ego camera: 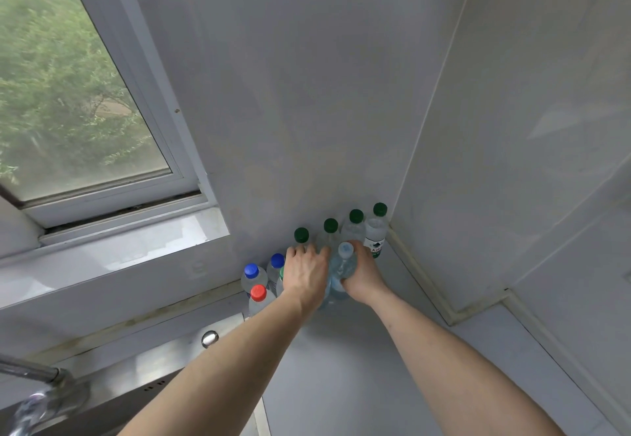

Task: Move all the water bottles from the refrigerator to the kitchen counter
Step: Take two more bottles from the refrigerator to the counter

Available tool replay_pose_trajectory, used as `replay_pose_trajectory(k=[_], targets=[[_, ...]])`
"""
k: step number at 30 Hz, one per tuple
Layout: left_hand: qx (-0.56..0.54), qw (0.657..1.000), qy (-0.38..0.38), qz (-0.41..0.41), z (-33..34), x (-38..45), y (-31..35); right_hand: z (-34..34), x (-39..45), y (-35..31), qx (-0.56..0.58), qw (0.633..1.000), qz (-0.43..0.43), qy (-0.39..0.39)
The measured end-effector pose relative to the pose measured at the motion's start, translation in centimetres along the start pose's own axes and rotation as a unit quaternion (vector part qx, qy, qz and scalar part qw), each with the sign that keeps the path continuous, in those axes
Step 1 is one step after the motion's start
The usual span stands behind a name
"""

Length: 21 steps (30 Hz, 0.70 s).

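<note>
Both hands are out over the back corner of the counter (341, 367) right now. Right hand (363, 277) is wrapped around the clear-capped bottle (343, 266), fingers curled behind it, setting it down in front of the row. Left hand (305, 275) is on the other side of that bottle with fingers stretched fairly flat, tips up against the green-capped bottles (329, 230), and I honestly can't tell if it's holding something under the palm or just steadying the pack; there might be another bottle hidden below it.

Reason for cramming everything here: the wall corner acts like a backstop, so the tall skinny bottles lean on each other and don't tip. Four green caps line the wall, the rightmost one (377, 230) with its label showing, tucked right in the corner. To the left sit two blue-capped bottles (252, 275), a red-capped one (259, 299) and another green cap half hidden by my wrist.

Sink (164, 381) and tap (30, 372) are down left, window (68, 94) above. Fridge isn't in view, so no idea how many are left in it. I'd guess I just let go and head back.
</note>
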<state>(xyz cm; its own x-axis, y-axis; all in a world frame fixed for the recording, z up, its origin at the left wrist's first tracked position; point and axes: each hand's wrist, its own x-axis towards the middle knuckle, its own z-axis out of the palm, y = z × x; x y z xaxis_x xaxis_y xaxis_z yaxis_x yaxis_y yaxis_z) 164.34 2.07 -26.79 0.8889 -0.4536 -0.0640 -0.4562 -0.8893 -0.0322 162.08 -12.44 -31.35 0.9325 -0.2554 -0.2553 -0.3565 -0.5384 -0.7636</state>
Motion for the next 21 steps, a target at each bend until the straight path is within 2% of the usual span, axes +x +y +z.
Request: replay_pose_trajectory(k=[7,11,16,21], targets=[[-0.028,1.0,0.001,0.008,0.4,-0.8,-0.3,-1.1,-6.4,2.2,0.055,0.997,0.045,0.038],[-0.115,0.991,0.067,0.008,-0.3,-4.5,-0.9,-1.3,-11.0,2.9,0.052,0.996,0.032,0.058],[-0.202,0.966,0.151,0.053,-2.3,-12.3,-2.0,-1.6,-18.9,1.6,0.113,0.991,0.02,0.07],[-0.251,0.959,0.087,0.095,-4.0,-19.9,-1.6,-2.2,-26.4,0.0,0.125,0.991,0.019,0.04]])
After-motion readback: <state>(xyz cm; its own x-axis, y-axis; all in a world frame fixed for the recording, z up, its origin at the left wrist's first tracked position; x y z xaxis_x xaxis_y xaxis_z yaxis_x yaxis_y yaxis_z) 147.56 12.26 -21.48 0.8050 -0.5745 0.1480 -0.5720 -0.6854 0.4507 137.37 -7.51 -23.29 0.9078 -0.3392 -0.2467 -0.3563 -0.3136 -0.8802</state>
